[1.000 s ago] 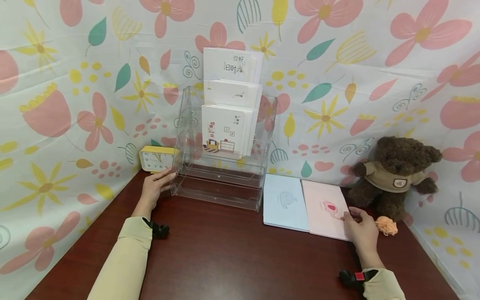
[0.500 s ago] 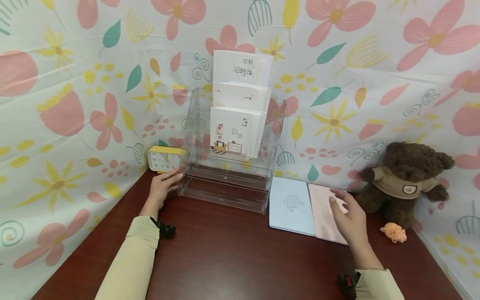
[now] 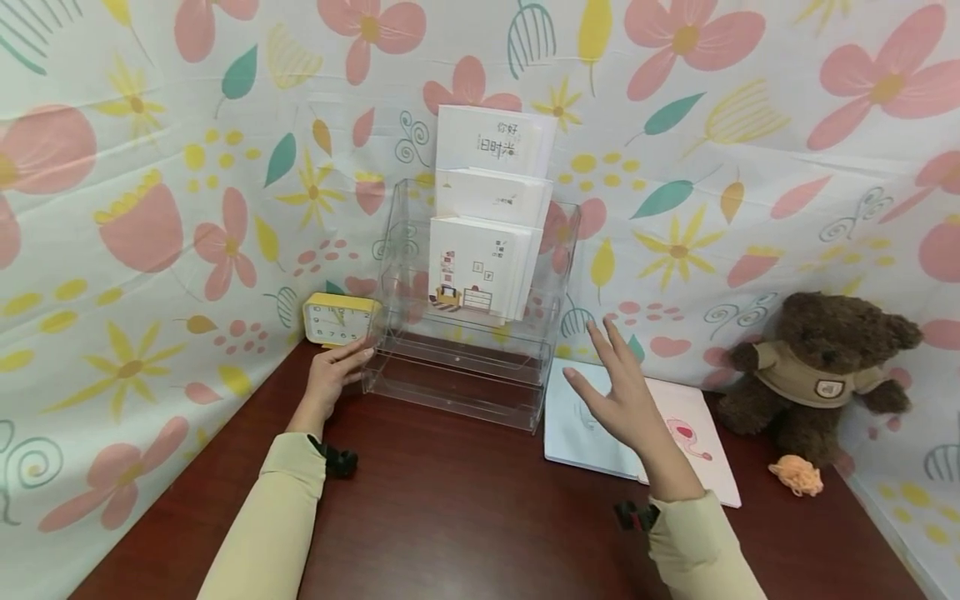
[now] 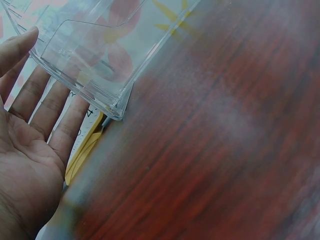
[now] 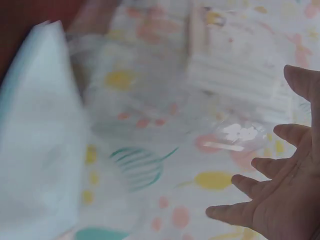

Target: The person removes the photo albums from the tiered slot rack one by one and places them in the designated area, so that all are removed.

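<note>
A clear acrylic rack (image 3: 457,407) stands against the back, with white illustrated books (image 3: 480,262) stacked in its upper tiers. My left hand (image 3: 330,379) is at the rack's left side, its fingers extended against the clear edge; in the left wrist view the palm (image 4: 30,165) shows unfolded. My right hand (image 3: 626,408) is raised with fingers spread and nothing in it, overlapping the light blue notebook (image 3: 573,446) in the head view. Beside that lies a pink notebook (image 3: 708,467) with a red elephant drawing, partly covered by the right forearm.
A yellow alarm clock (image 3: 333,321) stands behind the left hand, left of the rack. To the right sit a brown teddy bear (image 3: 817,375) and a small orange ruffled ball (image 3: 797,475). Flower-patterned cloth (image 3: 667,308) hangs behind the dark red table (image 3: 457,517).
My right hand has lifted off the pink notebook and moved left toward the rack, its fingers spreading. The left hand stays at the rack's side. The head view has shifted slightly.
</note>
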Tool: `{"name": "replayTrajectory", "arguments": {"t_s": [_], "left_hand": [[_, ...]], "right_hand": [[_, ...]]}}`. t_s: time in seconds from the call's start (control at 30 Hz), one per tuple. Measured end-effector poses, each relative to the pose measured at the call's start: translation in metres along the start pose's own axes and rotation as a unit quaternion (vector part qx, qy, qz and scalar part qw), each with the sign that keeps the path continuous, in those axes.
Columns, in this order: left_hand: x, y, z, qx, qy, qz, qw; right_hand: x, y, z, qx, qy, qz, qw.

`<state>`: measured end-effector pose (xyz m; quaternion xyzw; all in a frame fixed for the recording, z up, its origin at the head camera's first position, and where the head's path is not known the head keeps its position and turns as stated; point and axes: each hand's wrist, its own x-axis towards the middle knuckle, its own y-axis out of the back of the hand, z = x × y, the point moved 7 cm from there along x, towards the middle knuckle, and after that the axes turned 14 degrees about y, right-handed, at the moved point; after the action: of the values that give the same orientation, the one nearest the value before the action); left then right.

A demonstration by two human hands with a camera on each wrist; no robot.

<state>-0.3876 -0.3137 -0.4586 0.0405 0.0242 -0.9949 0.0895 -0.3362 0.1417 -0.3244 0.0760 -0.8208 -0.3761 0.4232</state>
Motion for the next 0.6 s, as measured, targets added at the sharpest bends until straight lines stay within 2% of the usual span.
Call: {"name": "replayTrajectory", "arguments": {"t_s": [0.2, 0.27, 0.4, 0.53, 0.6], "left_hand": [[0.004, 0.002, 0.000, 0.005, 0.006, 0.001, 1.0000], [0.005, 0.001, 0.001, 0.004, 0.005, -0.002, 1.0000], [0.007, 0.001, 0.002, -0.005, 0.007, -0.001, 1.0000], [0.007, 0.002, -0.002, -0.015, 0.018, -0.002, 0.9997], [0.000, 0.000, 0.003, -0.010, 0.022, -0.008, 0.9997]], "right_hand": [[0.049, -0.005, -0.022, 0.051, 0.049, 0.093, 0.993], [0.062, -0.004, -0.026, 0.074, 0.052, 0.133, 0.987], [0.088, -0.007, -0.038, 0.138, 0.063, 0.202, 0.968], [0.108, -0.010, -0.056, 0.183, 0.048, 0.231, 0.954], [0.112, -0.013, -0.057, 0.202, 0.025, 0.234, 0.951]]}}
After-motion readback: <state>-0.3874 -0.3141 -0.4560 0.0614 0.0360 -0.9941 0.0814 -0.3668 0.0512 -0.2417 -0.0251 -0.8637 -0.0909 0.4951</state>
